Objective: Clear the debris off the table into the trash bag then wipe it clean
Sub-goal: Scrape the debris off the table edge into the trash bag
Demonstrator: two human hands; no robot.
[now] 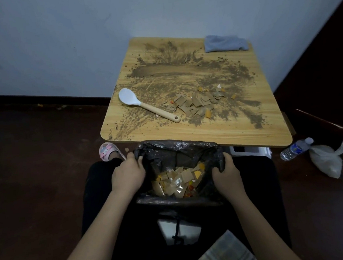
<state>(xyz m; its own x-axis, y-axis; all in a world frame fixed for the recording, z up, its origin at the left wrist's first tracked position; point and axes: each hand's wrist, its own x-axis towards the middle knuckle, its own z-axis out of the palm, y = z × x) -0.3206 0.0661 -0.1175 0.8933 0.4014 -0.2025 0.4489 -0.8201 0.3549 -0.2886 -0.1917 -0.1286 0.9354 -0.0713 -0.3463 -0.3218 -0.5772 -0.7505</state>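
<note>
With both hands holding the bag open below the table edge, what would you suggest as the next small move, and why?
Probably free the right hand and sweep the cardboard scraps toward the near edge, while the left hand keeps gripping the trash bag. The bag's mouth already sits open just below the table, some scraps lie inside, and more scraps and brown dirt remain on top.

Spoon [147,105] left of scraps [195,104]
</note>
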